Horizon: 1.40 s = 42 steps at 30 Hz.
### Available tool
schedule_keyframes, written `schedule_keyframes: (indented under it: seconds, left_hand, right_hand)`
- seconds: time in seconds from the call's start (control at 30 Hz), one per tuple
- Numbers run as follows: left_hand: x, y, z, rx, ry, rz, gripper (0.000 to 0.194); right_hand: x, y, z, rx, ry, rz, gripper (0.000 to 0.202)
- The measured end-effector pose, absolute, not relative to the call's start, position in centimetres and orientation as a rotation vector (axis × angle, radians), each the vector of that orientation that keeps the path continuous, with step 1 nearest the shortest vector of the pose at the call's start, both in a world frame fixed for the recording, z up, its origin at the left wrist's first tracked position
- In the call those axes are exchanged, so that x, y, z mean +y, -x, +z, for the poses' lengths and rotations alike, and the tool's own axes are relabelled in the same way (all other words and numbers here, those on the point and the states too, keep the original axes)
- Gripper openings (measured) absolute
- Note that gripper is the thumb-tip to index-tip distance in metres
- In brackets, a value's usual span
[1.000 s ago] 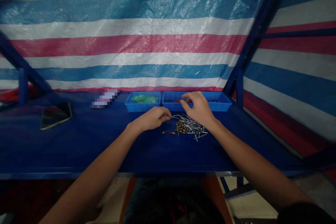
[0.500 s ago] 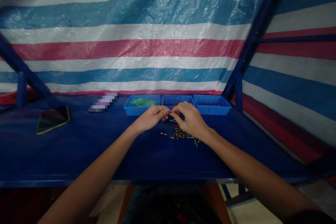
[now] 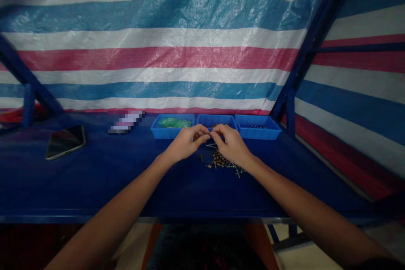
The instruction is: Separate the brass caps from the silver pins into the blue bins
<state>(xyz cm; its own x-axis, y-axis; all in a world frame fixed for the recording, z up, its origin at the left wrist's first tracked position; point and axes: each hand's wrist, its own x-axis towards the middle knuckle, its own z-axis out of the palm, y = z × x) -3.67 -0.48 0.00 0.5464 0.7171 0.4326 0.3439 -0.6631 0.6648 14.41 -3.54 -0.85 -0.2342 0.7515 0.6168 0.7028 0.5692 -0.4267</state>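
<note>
My left hand [image 3: 189,141] and my right hand [image 3: 232,143] meet over the table, fingertips pinched together. Between them is a small brass-coloured part [image 3: 209,133], mostly covered by the fingers; its exact kind is too small to make out. Below the right hand lies a pile of small brass-coloured fasteners [image 3: 219,159], with thin silver pins [image 3: 236,169] at its right edge. One loose brass-coloured piece [image 3: 201,158] lies left of the pile. Another thin silver pin [image 3: 211,146] rests just under the fingertips.
Behind the hands stand three blue trays in a row: the left tray [image 3: 155,133] holds green plastic, the middle tray [image 3: 202,119] small brass parts, the right tray [image 3: 265,134] thin pins. A phone [image 3: 66,141] lies at left on the blue table [image 3: 104,177]. Striped sheeting [image 3: 158,59] hangs behind.
Both hands have come closer together at the fingertips, the left hand shifting right with its fingers more curled. The loose brass-coloured piece beside the pile now lies at another angle.
</note>
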Motion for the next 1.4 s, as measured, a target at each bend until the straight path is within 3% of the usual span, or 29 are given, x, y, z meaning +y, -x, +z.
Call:
schedule_keyframes:
  seconds: [0.53,1.03,1.4]
  left_hand:
    - [-0.8,3.0,-0.3,0.875,-2.222,0.939,0.026]
    - [-0.5,2.9,-0.3,0.814,-2.186,1.008,0.026]
    - [-0.2,3.5,-0.3,0.818,-2.237,0.901,0.031]
  right_hand:
    - [-4.1,-14.1,-0.5,-2.107,1.399,-0.133,0.028]
    - [-3.5,-14.5,-1.1,-2.03,1.047,0.092,0.017]
    - [-4.1,-14.9,-0.1,-2.118,1.018,-0.163,0.014]
